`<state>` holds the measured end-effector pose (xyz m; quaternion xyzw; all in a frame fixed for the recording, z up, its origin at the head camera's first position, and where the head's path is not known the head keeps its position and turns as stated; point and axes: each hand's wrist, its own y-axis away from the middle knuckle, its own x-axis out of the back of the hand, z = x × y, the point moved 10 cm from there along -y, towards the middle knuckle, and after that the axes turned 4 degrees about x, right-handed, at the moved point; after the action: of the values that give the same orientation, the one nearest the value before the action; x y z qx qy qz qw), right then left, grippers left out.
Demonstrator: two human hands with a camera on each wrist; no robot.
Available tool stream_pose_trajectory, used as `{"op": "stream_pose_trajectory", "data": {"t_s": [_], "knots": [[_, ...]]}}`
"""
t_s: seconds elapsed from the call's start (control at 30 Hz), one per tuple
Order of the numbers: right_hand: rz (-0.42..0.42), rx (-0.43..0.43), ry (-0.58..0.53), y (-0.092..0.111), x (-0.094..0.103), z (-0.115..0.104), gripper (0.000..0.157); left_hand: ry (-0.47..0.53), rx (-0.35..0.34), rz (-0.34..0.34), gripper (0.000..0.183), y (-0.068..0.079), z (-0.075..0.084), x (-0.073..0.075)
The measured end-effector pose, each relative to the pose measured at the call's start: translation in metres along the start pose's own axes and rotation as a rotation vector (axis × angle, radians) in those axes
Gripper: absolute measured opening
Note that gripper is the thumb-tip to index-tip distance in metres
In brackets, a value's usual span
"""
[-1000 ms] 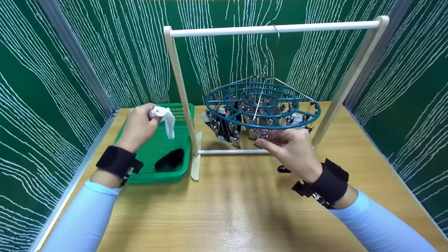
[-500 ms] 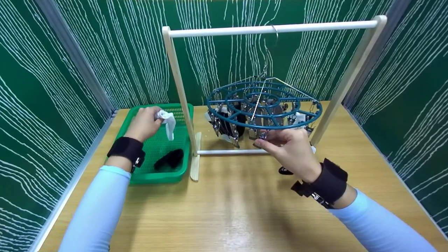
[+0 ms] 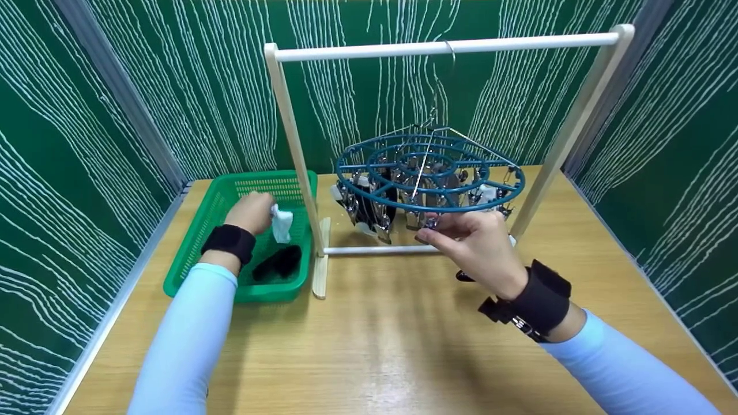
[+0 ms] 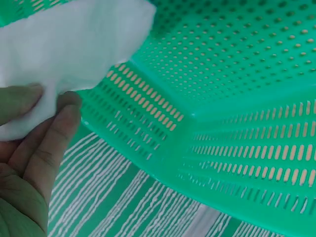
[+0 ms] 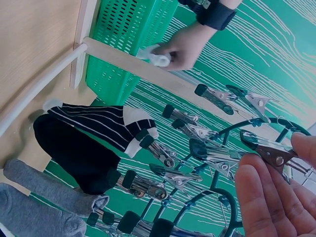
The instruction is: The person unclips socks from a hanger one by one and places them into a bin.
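My left hand point(image 3: 251, 212) pinches a white sock point(image 3: 282, 223) over the green basket point(image 3: 259, 294). In the left wrist view the white sock point(image 4: 74, 44) is bunched between thumb and fingers, its free part spread above them. A black sock point(image 3: 277, 264) lies in the basket. My right hand point(image 3: 478, 242) is at the near edge of the round blue-green clip hanger point(image 3: 398, 204). In the right wrist view its thumb and fingers pinch a metal clip point(image 5: 269, 150) with dark tips, and nothing shows in the clip's mouth.
A wooden rack with a white rail point(image 3: 357, 53) carries the hanger. Clipped on it are a black-and-white striped sock point(image 5: 94, 116), a black sock point(image 5: 74, 148) and grey socks point(image 5: 49, 185). A small dark object point(image 3: 464, 276) shows below my right hand. Green walls surround the table.
My left hand has moved right and down over the basket, carrying the white sock, which hangs lower. My right hand stays at the clip, and the hanger has barely shifted.
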<state>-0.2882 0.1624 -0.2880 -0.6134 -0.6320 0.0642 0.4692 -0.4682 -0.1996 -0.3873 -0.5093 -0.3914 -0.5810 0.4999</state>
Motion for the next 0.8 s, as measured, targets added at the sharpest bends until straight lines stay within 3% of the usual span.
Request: {"op": "stream_pose_trajectory", "data": {"t_s": [0.2,0.47,0.63,0.8], "knots": [[0.008,0.019,-0.009,0.0,0.0,-0.002,0.005,-0.112,-0.017,-0.082,0.015,0.006,0.0,-0.025],[0.008,0.006,-0.017,0.0,0.001,-0.001,0.005,-0.151,0.005,-0.296,0.015,0.016,-0.002,-0.059],[0.017,0.016,-0.008,0.001,0.002,-0.001,0.005,-0.136,0.059,-0.402,0.014,0.028,0.001,-0.067],[0.017,0.024,-0.007,0.0,0.001,0.0,0.004,-0.112,0.111,-0.458,0.004,0.037,0.002,-0.068]]}}
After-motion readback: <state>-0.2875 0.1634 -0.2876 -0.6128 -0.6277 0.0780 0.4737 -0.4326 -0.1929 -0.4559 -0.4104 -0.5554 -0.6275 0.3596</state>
